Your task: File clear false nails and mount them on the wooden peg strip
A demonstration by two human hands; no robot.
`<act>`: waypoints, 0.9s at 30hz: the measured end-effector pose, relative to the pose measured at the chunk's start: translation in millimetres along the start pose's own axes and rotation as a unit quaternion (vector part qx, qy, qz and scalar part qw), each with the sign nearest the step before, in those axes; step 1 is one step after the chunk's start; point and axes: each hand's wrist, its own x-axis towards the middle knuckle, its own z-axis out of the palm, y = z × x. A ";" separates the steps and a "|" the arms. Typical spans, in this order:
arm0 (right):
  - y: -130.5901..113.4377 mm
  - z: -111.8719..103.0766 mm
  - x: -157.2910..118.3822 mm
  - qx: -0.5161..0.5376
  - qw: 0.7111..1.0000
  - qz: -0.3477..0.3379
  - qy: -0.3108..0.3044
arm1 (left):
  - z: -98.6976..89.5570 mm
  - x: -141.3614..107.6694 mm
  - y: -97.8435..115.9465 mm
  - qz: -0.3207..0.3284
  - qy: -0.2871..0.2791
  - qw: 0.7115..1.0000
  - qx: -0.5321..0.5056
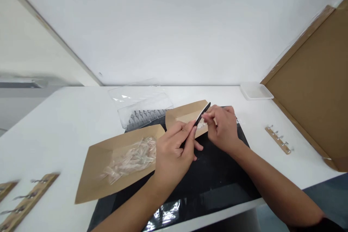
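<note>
The edge of the black mat [217, 185] lies just past the pinching right hand [221, 128]; the left hand [174, 156] grips black tweezers [202, 114] just beside it.

readable text: none | flat brown kraft paper sheet [91, 174]: no legible print | glossy black plastic mat [212, 177]: no legible print | narrow tan wooden strip [277, 140]: no legible marks
</note>
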 end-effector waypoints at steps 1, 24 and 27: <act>-0.1 0.1 -0.2 -0.003 1.000 0.002 0.000 | -0.1 0.0 0.1 0.001 -0.001 1.000 0.002; 1.3 1.3 1.1 0.015 1.000 -0.027 0.005 | -0.2 0.7 -0.7 0.034 0.003 0.999 0.020; 1.4 1.9 -0.2 0.023 0.999 -0.029 -0.006 | -0.9 2.1 -2.3 0.048 0.005 0.998 0.029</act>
